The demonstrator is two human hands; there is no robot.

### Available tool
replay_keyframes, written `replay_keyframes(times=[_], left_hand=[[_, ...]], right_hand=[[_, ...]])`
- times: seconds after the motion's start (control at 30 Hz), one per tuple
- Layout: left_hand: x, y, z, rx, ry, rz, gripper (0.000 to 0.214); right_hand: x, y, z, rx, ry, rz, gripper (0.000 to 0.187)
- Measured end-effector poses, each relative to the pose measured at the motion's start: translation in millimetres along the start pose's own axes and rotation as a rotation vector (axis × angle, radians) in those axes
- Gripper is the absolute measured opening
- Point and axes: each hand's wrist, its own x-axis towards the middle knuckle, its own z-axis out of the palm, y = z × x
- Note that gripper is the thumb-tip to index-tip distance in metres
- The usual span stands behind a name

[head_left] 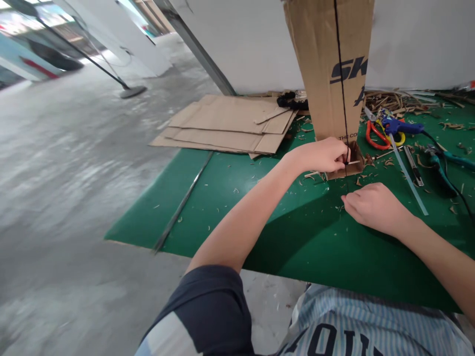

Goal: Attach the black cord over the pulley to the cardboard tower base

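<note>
Left hand [318, 156] pinched tight on a thin sliver [353, 162] at the foot of the upright cardboard panel [326, 64], bracing it on the green mat [230, 232]; right hand [374, 207] loosely curled, holding nothing, just beside.

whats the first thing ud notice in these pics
The tall upright cardboard strip with a black line down it stands out first, on the green mat, with the left hand at its foot. To the right lie a blue glue gun and orange-handled scissors among shavings; flat cardboard sheets sit to the left.
</note>
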Motion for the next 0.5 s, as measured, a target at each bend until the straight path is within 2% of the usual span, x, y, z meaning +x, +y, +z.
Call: replay_keyframes(times=[0.13, 0.3, 0.4, 0.5], left_hand=[[0.5, -3.2, 0.7, -0.003, 0.009, 0.001, 0.024], [0.8, -6.7, -0.3, -0.015, 0.029, 0.031, 0.023], [-0.6, -4.8, -3.0, -0.025, 0.034, 0.055, 0.023], [-2.1, -1.6, -5.1, -0.02, 0.033, 0.064, 0.026]], right_hand=[[-0.3, -0.7, -3.2, 0.034, -0.012, 0.016, 0.046], [-0.4, 8.0, -11.8, -0.044, 0.058, 0.159, 0.048], [-1.7, 20.9, -15.4, -0.112, 0.102, 0.245, 0.04], [-3.5, 33.7, -14.7, -0.106, 0.216, 0.307, 0.028]])
